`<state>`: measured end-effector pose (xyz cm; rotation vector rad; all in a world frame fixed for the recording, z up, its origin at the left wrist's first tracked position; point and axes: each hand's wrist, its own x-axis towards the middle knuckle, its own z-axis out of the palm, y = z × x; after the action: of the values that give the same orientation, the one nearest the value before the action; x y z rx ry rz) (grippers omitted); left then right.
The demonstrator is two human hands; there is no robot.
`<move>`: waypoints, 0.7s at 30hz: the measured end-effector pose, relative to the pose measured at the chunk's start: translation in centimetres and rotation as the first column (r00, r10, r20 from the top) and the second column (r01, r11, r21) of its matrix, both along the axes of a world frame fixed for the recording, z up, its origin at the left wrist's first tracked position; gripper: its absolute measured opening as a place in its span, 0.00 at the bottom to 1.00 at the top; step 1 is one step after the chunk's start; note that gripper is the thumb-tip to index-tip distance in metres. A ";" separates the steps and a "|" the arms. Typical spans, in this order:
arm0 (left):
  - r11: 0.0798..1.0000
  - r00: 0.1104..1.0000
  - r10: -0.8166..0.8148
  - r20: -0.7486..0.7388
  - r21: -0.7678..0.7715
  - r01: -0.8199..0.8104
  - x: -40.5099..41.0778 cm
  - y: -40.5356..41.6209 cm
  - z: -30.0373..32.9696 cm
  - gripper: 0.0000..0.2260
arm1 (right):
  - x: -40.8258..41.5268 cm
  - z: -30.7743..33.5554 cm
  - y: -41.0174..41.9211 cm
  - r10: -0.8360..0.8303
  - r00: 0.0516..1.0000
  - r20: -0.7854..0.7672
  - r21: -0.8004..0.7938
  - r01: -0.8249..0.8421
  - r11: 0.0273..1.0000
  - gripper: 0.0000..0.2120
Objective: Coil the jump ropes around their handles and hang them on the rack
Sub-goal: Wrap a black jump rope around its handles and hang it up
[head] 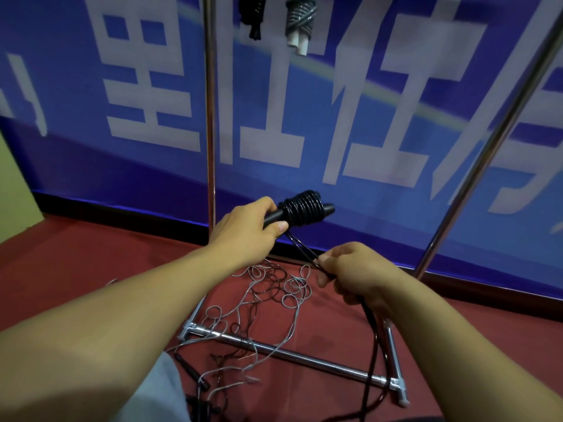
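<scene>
Above the red floor (76, 254), in front of the rack (210, 117), the left hand (246, 229) grips the black handles (304, 210), half wound. The right hand (350, 275) pinches the doubled black rope (304, 249). If tension slackens, the coils could slip off; the trailing rope might snag the tangled ropes (268, 287) lying by the rack's foot.

We look at a large blue fabric banner with big white characters (365, 123) against the wall, above a dark red carpeted floor (76, 260).
</scene>
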<state>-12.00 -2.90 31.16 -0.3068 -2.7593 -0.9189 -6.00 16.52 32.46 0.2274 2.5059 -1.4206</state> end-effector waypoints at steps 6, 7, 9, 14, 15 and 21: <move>1.000 1.000 0.013 -0.004 -0.016 -0.013 -0.2 -0.4 0.0 0.08 | -0.5 -0.9 0.0 -0.047 0.999 0.013 0.164 0.045 0.985 0.21; 1.000 1.000 0.015 -0.001 -0.022 -0.015 -0.2 -0.3 -0.1 0.08 | -0.4 -0.8 0.0 -0.049 0.999 -0.001 0.194 0.048 0.980 0.21; 0.999 1.000 0.021 -0.001 -0.031 -0.021 -0.2 -0.3 -0.1 0.07 | -0.4 -0.6 0.0 -0.047 0.999 -0.024 0.205 0.051 0.977 0.19; 0.998 0.999 0.040 -0.018 -0.043 -0.041 -0.4 -0.4 -0.1 0.08 | -0.2 -0.6 0.1 -0.029 0.998 -0.064 0.239 0.044 0.970 0.21; 0.998 0.999 0.044 -0.017 -0.037 -0.044 -0.5 -0.5 -0.1 0.08 | -0.2 -0.7 0.2 -0.026 0.997 -0.075 0.239 0.043 0.970 0.22; 0.998 0.998 0.054 -0.017 -0.032 -0.054 -1.0 -0.9 -0.6 0.09 | -0.2 -0.9 -0.7 -0.014 0.988 -0.157 0.037 0.020 0.999 0.23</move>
<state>-12.99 -3.76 30.57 -0.2433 -2.7556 -0.8548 -6.18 15.85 31.56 0.1503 2.6648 -1.4504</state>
